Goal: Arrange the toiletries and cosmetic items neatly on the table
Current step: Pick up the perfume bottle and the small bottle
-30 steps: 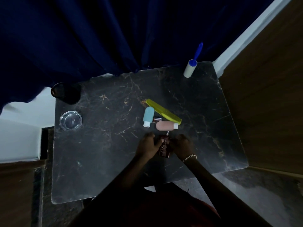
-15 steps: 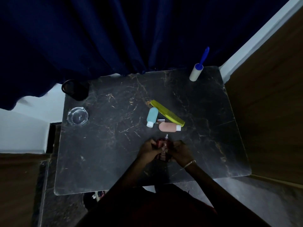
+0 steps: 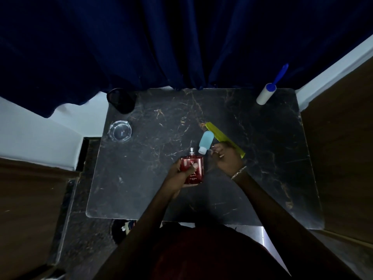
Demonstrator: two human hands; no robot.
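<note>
My left hand (image 3: 180,175) grips a flat red perfume bottle (image 3: 192,164) with a silver sprayer, held just above the black marble table (image 3: 266,162) near its middle. My right hand (image 3: 229,159) lies to the right of it, fingers curled down over the spot below a yellow comb (image 3: 221,136). The pink bottle seen earlier is hidden beneath that hand. A light blue travel bottle (image 3: 205,140) lies between the perfume's sprayer and the comb, white cap toward me.
A lint roller (image 3: 266,95) with a blue handle lies at the table's far right corner. A glass ashtray (image 3: 120,131) and a black cup (image 3: 121,101) stand at the far left. Dark blue curtains hang behind; wooden panels flank both sides.
The right hand let go of the perfume bottle and moved up-right onto the pink bottle's spot. The left hand now holds the perfume alone, lifted and turned face up.
</note>
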